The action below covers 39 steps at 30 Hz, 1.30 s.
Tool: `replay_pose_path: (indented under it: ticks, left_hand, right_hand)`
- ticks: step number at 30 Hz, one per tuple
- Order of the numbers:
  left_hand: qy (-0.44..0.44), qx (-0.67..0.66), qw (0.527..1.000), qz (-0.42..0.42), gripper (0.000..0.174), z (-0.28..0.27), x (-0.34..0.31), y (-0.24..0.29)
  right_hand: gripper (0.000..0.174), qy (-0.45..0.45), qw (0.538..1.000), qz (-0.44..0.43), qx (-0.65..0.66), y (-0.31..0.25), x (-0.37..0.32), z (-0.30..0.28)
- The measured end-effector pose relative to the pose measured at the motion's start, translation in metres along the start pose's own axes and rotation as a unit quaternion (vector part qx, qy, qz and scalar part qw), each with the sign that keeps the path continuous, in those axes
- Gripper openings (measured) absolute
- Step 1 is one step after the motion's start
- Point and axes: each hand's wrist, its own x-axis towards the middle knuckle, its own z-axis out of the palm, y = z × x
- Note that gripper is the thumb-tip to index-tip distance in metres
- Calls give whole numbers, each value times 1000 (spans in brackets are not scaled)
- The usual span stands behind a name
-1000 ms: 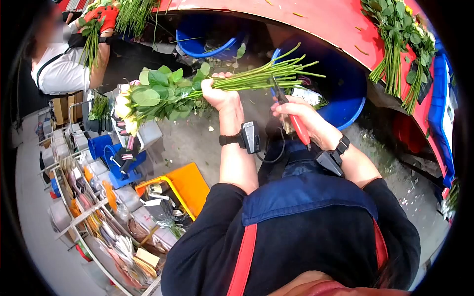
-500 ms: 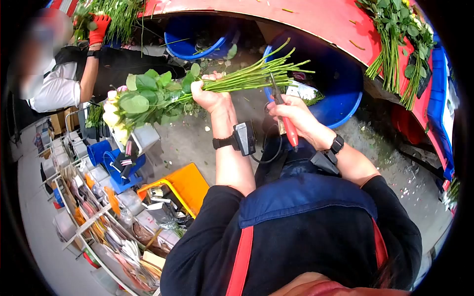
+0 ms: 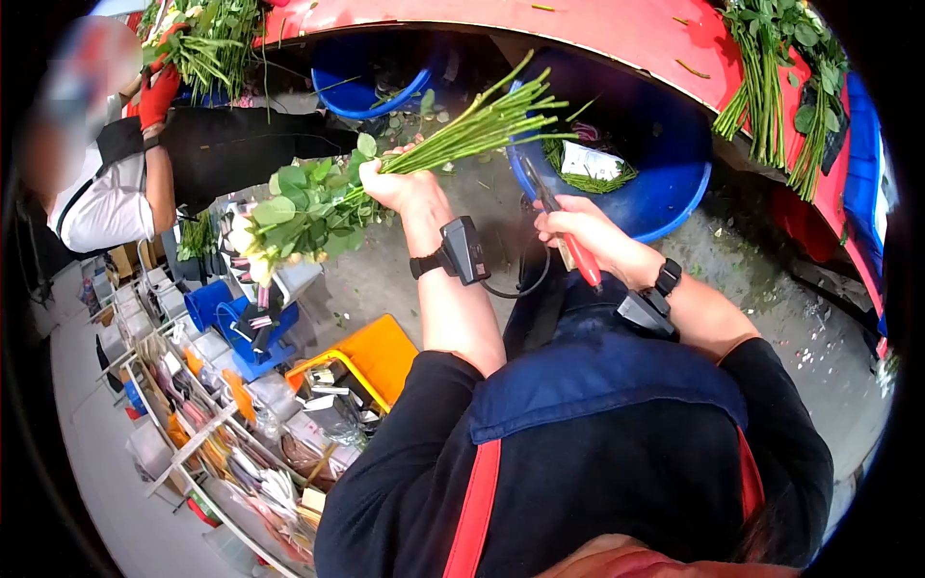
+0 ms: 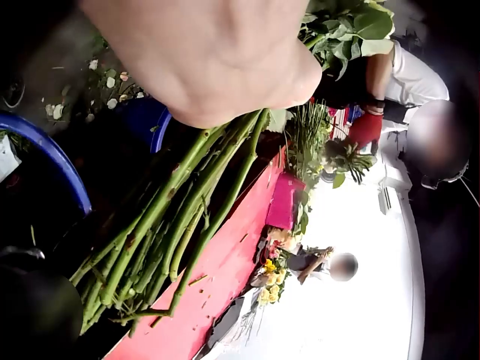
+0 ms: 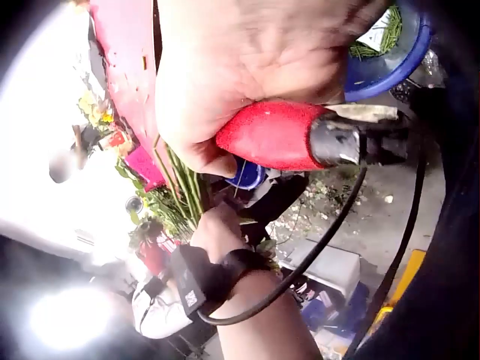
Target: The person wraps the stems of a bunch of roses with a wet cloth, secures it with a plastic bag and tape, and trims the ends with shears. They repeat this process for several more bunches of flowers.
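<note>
Bunch of pale roses (image 3: 462,143) is held aloft by the left hand (image 3: 400,188), whose fingers are wrapped around the green stems just below the foliage. Flower heads are directed toward the person's left; bare stem ends are directed away from the body, near a large blue tub (image 3: 672,229). Red-handled shears (image 3: 581,255) are gripped in the right hand (image 3: 602,236), with the blade end seen just below the stems in the head view. White paper (image 3: 593,162) and cut green stems (image 3: 583,182) are contained in the tub. A red desk (image 3: 626,43) is noted beyond the tub; leafy bunches (image 3: 766,106) are laid toward its right end, and loose stem pieces (image 3: 692,69) are scattered on it. At far left, a second person (image 3: 116,207) is observed, a red glove (image 3: 157,96) being worn. On the near left, an orange bin (image 3: 376,352) is positioned.
</note>
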Motion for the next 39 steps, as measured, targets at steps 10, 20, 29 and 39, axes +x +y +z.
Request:
replay_pose_path:
  ticks: [10,20,29,39]
  left_hand:
    - [-39,34,998,-19,21,-26,4,-29]
    - [48,78,996,-22,24,-29,0,-32]
    - [48,42,996,-66,24,-60,12,-55]
    - [44,65,992,-99,35,-66,20,-56]
  right_hand:
    - [25,17,984,-99,-149,-12,30,-14]
    - [20,50,981,-59,-180,8,13,-31]
    - [26,-18,979,-109,-174,-10,38,-36]
    - [26,62,973,-66,-212,9,32,-49]
